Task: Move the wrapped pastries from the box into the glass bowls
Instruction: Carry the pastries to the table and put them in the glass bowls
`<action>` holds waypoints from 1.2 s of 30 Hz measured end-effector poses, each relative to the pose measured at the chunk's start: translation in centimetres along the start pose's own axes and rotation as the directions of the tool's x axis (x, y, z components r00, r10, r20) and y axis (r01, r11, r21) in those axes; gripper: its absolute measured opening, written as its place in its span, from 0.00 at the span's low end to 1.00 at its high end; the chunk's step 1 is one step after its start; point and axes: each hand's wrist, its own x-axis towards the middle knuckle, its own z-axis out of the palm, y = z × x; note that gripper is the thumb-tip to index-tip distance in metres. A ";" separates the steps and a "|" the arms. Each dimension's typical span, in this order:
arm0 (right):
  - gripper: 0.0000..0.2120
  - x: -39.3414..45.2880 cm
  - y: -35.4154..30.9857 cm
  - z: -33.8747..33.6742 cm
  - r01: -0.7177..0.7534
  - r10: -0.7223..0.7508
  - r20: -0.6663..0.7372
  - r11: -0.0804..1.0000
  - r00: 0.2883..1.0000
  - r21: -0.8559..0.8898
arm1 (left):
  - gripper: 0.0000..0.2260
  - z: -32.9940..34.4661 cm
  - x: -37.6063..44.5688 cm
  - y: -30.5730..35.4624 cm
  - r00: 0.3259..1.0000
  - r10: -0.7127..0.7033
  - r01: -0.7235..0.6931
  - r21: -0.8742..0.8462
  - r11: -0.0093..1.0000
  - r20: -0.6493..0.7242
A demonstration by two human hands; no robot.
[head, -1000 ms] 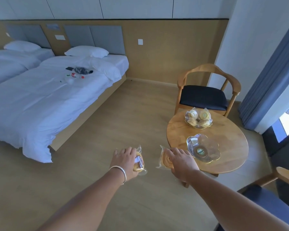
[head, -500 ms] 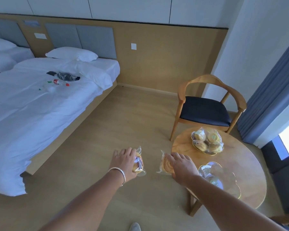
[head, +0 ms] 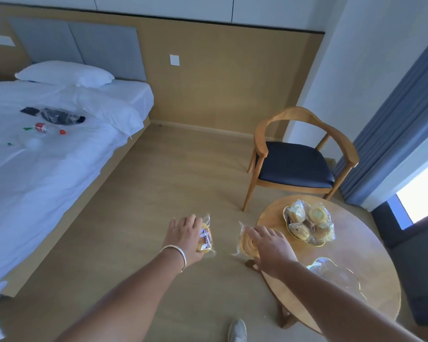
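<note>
My left hand (head: pixel 183 239) grips a wrapped pastry with a red label (head: pixel 206 239), held over the floor left of the table. My right hand (head: pixel 269 248) grips a wrapped spiral pastry (head: pixel 245 243) at the table's left edge. On the round wooden table (head: pixel 371 257) the far glass bowl (head: pixel 288 224) holds several wrapped pastries (head: pixel 309 223). The near glass bowl (head: pixel 336 275) stands just right of my right forearm, which covers part of it; nothing shows inside it. The box is out of view.
A wooden armchair with a dark seat (head: pixel 294 164) stands behind the table. A white bed (head: pixel 47 156) with a bottle and dark items on it fills the left. Blue curtains (head: pixel 400 114) hang at the right. My shoe (head: pixel 237 330) shows on the wooden floor.
The view has swung right and closer to the table, so the bowls now sit nearer. Both hands keep their pastries and have moved toward the table's left edge.
</note>
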 end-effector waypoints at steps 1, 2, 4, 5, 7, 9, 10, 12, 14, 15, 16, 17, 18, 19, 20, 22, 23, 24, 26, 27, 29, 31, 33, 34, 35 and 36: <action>0.38 0.5 0.6 0.2 -0.009 0.009 0.008 1.000 1.000 0.006 | 0.32 0.0 1.0 0.1 1.000 0.011 -0.011 0.003 1.000 0.003; 0.38 0.9 1.2 0.4 -0.020 0.020 0.015 1.000 1.000 0.012 | 0.32 0.0 1.9 0.3 1.000 0.024 -0.024 0.004 1.000 0.007; 0.37 1.9 2.7 0.7 -0.045 0.044 0.019 0.999 0.999 0.024 | 0.33 0.0 4.2 1.0 0.998 0.061 -0.061 0.006 0.998 0.016; 0.37 2.4 3.5 0.8 -0.059 0.058 0.018 0.998 0.998 0.032 | 0.33 -0.1 5.4 1.4 0.997 0.080 -0.080 0.007 0.997 0.017; 0.37 3.5 5.5 1.0 -0.094 0.094 0.013 0.994 0.996 0.047 | 0.34 -0.4 8.2 2.4 0.993 0.117 -0.117 0.015 0.993 0.017; 0.37 4.6 7.9 1.1 -0.139 0.138 0.009 0.988 0.990 0.064 | 0.35 -0.9 11.4 3.9 0.987 0.161 -0.161 0.028 0.986 0.024; 0.37 5.1 9.2 1.2 -0.164 0.164 0.004 0.983 0.986 0.079 | 0.36 -1.2 13.2 4.7 0.982 0.188 -0.189 0.039 0.981 0.025; 0.38 5.9 12.0 1.5 -0.221 0.224 -0.008 0.968 0.975 0.121 | 0.37 -1.9 17.0 6.9 0.968 0.250 -0.251 0.070 0.965 0.023; 0.38 5.9 15.3 1.7 -0.296 0.302 -0.008 0.941 0.953 0.165 | 0.37 -2.8 20.7 9.8 0.948 0.318 -0.319 0.088 0.944 0.017; 0.39 5.6 16.9 1.9 -0.337 0.343 -0.004 0.924 0.939 0.179 | 0.37 -3.2 22.4 11.4 0.935 0.353 -0.353 0.095 0.931 0.018; 0.39 5.1 18.6 2.1 -0.381 0.387 0.004 0.906 0.922 0.187 | 0.38 -3.6 24.0 13.2 0.921 0.389 -0.389 0.102 0.916 0.023; 0.39 4.4 20.2 2.4 -0.425 0.430 0.016 0.885 0.903 0.189 | 0.38 -3.9 25.5 15.1 0.905 0.424 -0.424 0.108 0.899 0.026; 0.38 3.6 21.7 2.7 -0.471 0.473 0.032 0.862 0.880 0.188 | 0.39 -4.1 26.7 17.1 0.887 0.461 -0.461 0.114 0.880 0.027; 0.38 2.6 23.2 3.0 -0.517 0.518 0.048 0.835 0.854 0.187 | 0.40 -4.3 27.7 19.1 0.866 0.500 -0.499 0.122 0.858 0.026; 0.38 1.4 24.7 3.4 -0.564 0.564 0.062 0.804 0.824 0.187 | 0.40 -4.4 28.6 21.1 0.840 0.541 -0.540 0.130 0.832 0.024; 0.37 -1.1 27.2 4.2 -0.652 0.649 0.087 0.733 0.756 0.192 | 0.40 -4.7 29.7 24.9 0.781 0.625 -0.621 0.142 0.771 0.023; 0.37 -2.4 28.3 4.5 -0.688 0.685 0.096 0.698 0.722 0.196 | 0.41 -4.7 30.0 26.8 0.748 0.663 -0.659 0.148 0.738 0.021; 0.37 -3.9 29.2 4.9 -0.720 0.716 0.102 0.665 0.690 0.199 | 0.41 -4.8 30.2 28.6 0.714 0.699 -0.694 0.152 0.704 0.020; 0.37 -6.7 30.6 5.6 -0.777 0.773 0.119 0.593 0.623 0.211 | 0.42 -4.7 30.2 31.8 0.650 0.759 -0.754 0.156 0.638 0.036; 0.36 -8.2 30.9 6.0 -0.802 0.798 0.134 0.554 0.588 0.222 | 0.43 -4.5 30.1 33.2 0.618 0.784 -0.780 0.168 0.603 0.053; 0.37 -11.0 31.2 6.9 -0.844 0.839 0.158 0.477 0.520 0.245 | 0.43 -4.0 29.8 35.8 0.552 0.831 -0.824 0.199 0.530 0.075; 0.37 -13.6 30.9 7.7 -0.877 0.874 0.175 0.404 0.454 0.259 | 0.44 -3.5 29.4 38.2 0.490 0.867 -0.859 0.222 0.462 0.093; 0.37 -16.0 30.0 8.4 -0.907 0.902 0.201 0.325 0.383 0.268 | 0.45 -3.1 28.8 40.3 0.423 0.899 -0.891 0.234 0.389 0.116; 0.38 -17.2 29.3 8.7 -0.920 0.912 0.217 0.286 0.348 0.269 | 0.45 -2.8 28.4 41.2 0.395 0.910 -0.903 0.234 0.360 0.124; 0.39 -18.2 28.5 9.0 -0.931 0.921 0.231 0.251 0.313 0.264 | 0.45 -2.5 27.9 42.1 0.370 0.920 -0.913 0.236 0.334 0.130; 0.40 -19.1 27.6 9.2 -0.942 0.927 0.247 0.216 0.281 0.258 | 0.45 -2.2 27.4 42.8 0.346 0.927 -0.922 0.235 0.308 0.143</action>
